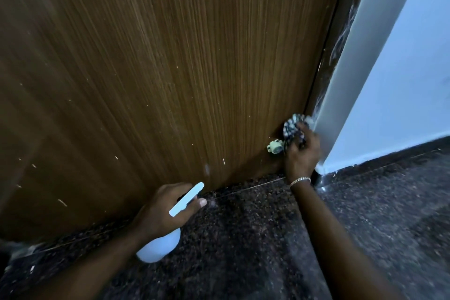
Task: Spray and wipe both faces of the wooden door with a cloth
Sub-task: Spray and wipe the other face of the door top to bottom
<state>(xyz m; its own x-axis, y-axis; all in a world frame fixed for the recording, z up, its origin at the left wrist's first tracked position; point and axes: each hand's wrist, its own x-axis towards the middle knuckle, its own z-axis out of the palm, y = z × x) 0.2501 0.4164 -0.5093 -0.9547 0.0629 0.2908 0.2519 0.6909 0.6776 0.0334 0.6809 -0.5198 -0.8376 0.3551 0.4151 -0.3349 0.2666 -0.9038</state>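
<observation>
The brown wooden door (158, 68) fills most of the view, its face flecked with small pale marks. My left hand (162, 212) grips a white spray bottle (159, 247) low in front of the door's bottom edge, its nozzle pointing up and right toward the wood. My right hand (303, 153) holds a bunched black-and-white patterned cloth (292, 126) against the door's lower right corner, close to the frame. A bracelet sits on my right wrist.
A small pale round door stopper (275, 147) is fixed to the door just left of the cloth. A white wall corner (379, 80) stands right of the door frame. Dark speckled stone floor (267, 238) lies below.
</observation>
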